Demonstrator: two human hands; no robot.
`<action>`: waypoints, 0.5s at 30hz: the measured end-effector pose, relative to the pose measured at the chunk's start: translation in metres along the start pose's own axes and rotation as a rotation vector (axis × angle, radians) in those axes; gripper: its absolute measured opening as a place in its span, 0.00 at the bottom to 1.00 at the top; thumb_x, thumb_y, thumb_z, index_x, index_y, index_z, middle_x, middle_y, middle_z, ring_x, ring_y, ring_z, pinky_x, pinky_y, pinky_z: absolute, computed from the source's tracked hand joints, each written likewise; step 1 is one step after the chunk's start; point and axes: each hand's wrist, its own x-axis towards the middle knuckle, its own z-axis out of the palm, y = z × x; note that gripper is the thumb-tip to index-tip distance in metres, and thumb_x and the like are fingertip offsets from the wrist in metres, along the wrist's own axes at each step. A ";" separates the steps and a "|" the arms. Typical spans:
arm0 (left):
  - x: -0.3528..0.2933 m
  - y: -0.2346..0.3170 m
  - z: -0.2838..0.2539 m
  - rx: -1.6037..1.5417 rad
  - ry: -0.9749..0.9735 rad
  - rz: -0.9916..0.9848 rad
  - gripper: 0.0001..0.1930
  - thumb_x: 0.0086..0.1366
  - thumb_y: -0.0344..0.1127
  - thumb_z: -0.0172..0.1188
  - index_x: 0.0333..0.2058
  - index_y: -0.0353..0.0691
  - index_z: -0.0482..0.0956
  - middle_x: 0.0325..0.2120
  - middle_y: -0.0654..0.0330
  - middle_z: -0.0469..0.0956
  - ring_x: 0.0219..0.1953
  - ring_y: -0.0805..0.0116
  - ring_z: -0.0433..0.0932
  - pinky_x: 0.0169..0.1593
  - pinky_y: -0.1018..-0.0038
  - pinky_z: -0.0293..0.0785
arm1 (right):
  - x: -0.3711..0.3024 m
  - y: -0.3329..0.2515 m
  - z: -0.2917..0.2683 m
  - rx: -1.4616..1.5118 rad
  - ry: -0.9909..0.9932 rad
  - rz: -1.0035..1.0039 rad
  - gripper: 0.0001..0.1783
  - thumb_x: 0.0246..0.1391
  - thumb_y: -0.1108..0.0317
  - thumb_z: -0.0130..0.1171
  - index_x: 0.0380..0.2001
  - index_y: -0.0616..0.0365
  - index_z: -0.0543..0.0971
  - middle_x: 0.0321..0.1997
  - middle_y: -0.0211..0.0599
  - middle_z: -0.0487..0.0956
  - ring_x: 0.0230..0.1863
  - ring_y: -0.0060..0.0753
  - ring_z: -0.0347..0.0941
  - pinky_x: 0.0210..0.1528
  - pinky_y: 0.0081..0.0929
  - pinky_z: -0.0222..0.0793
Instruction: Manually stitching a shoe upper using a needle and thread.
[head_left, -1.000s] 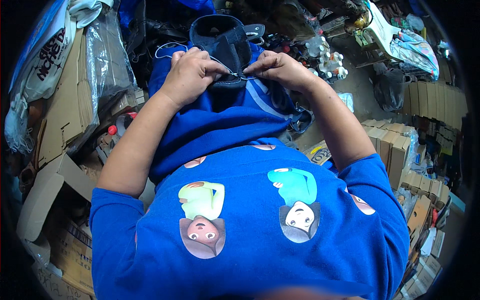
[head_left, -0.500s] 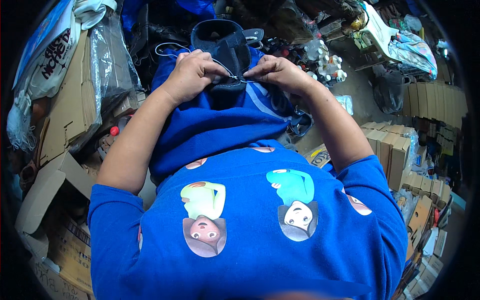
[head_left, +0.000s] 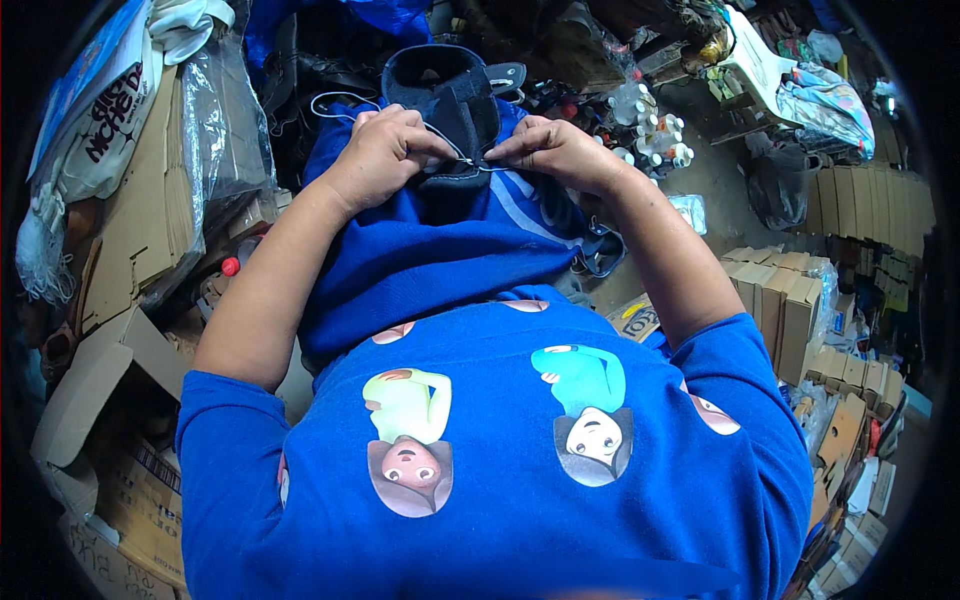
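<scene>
A black padded shoe (head_left: pixel 470 112), boot-like with a high collar, rests on my lap over blue cloth. At its near edge my left hand (head_left: pixel 385 150) pinches a thin pale cord (head_left: pixel 336 94), which loops out beyond that hand to the left. Facing it from the other side, my right hand (head_left: pixel 548 150) has thumb and forefinger pressed together on the same cord. The two sets of fingertips are close, with a short bit of cord between them against the black material. Whether a needle is there is too small to tell.
Flat cardboard and a plastic-wrapped stack (head_left: pixel 215 140) stand at the left, above an opened carton (head_left: pixel 100 390). Several small white bottles (head_left: pixel 660 138) stand on the floor at far right. A white chair (head_left: pixel 752 60) and rows of cardboard boxes (head_left: pixel 785 290) line the right.
Both hands keep their pinch at nearly the same spot. The right fingertips have shifted very slightly; the shoe stays in place.
</scene>
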 end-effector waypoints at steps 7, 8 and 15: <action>0.007 0.004 0.001 0.046 0.016 0.035 0.12 0.52 0.27 0.63 0.33 0.54 0.85 0.26 0.69 0.74 0.36 0.67 0.71 0.47 0.68 0.59 | 0.001 0.002 0.001 -0.055 0.014 -0.049 0.16 0.50 0.72 0.61 0.42 0.44 0.84 0.32 0.30 0.73 0.38 0.26 0.68 0.45 0.23 0.66; 0.005 0.005 0.001 0.064 0.033 0.063 0.12 0.51 0.27 0.63 0.33 0.54 0.85 0.26 0.68 0.74 0.37 0.67 0.71 0.47 0.68 0.59 | -0.001 0.000 0.002 -0.057 0.011 -0.050 0.16 0.50 0.72 0.61 0.42 0.44 0.84 0.32 0.30 0.73 0.38 0.26 0.68 0.45 0.23 0.66; -0.017 0.012 0.000 0.130 0.113 0.015 0.12 0.51 0.29 0.64 0.34 0.54 0.85 0.26 0.68 0.75 0.37 0.67 0.71 0.48 0.69 0.59 | -0.014 -0.006 0.015 -0.100 0.139 -0.063 0.17 0.49 0.72 0.63 0.44 0.44 0.83 0.29 0.29 0.74 0.33 0.23 0.70 0.41 0.21 0.67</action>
